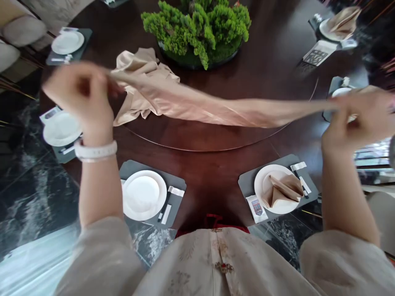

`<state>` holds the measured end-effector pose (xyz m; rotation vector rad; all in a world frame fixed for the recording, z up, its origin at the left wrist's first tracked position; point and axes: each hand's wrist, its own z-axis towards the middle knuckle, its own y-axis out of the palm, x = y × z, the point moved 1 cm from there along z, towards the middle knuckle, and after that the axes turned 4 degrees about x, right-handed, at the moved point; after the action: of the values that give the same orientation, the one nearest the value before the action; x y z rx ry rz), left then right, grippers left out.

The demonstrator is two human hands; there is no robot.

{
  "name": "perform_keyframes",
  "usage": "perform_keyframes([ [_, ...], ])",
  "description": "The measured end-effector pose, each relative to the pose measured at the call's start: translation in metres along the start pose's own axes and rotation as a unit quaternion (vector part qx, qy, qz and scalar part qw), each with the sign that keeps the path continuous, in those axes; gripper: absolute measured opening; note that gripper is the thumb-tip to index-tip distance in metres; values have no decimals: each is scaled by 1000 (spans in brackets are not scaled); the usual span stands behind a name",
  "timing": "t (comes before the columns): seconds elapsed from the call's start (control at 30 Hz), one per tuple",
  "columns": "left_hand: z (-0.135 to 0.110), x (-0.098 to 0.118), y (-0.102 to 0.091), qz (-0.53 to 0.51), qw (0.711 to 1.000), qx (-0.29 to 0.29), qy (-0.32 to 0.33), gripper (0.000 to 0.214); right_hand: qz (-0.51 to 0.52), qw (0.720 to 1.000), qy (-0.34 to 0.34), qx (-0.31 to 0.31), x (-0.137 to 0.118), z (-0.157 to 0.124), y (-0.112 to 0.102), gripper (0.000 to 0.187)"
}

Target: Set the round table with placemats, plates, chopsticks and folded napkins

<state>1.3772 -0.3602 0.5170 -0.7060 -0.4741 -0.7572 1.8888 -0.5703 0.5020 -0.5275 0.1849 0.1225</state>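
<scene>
My left hand (82,96) pinches one end of a beige cloth napkin (216,107). My right hand (359,119) pinches its other end. The napkin is stretched taut between them, above the dark round table (212,172). A crumpled heap of more beige napkins (140,88) lies on the turntable behind the stretched one. Below me an empty white plate (144,194) sits on a grey placemat (132,166). To the right a second plate (262,181) carries a folded napkin (282,191).
A green plant centrepiece (199,26) stands in the middle of the turntable. More place settings with white plates (67,42) ring the table, and one at the far right holds a folded napkin (342,22). Chairs (21,31) stand at the far left.
</scene>
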Motion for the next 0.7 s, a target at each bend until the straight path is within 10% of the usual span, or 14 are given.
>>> perform_keyframes([
  [0.17, -144, -65, -46, 41, 955, -273, -111, 15, 169, 951, 95, -242, -7, -156, -12, 19],
  [0.27, -185, -107, -41, 85, 905, -389, -149, 21, 189, 912, 122, -343, 1, -205, 6, 18],
  [0.57, -207, -181, 145, 141, 869, -462, -107, 15, 86, 872, 142, -460, 54, -221, 219, 14],
  [0.7, -196, -195, 184, 176, 861, -474, -58, 19, 53, 858, 117, -497, 68, -220, 278, 12],
])
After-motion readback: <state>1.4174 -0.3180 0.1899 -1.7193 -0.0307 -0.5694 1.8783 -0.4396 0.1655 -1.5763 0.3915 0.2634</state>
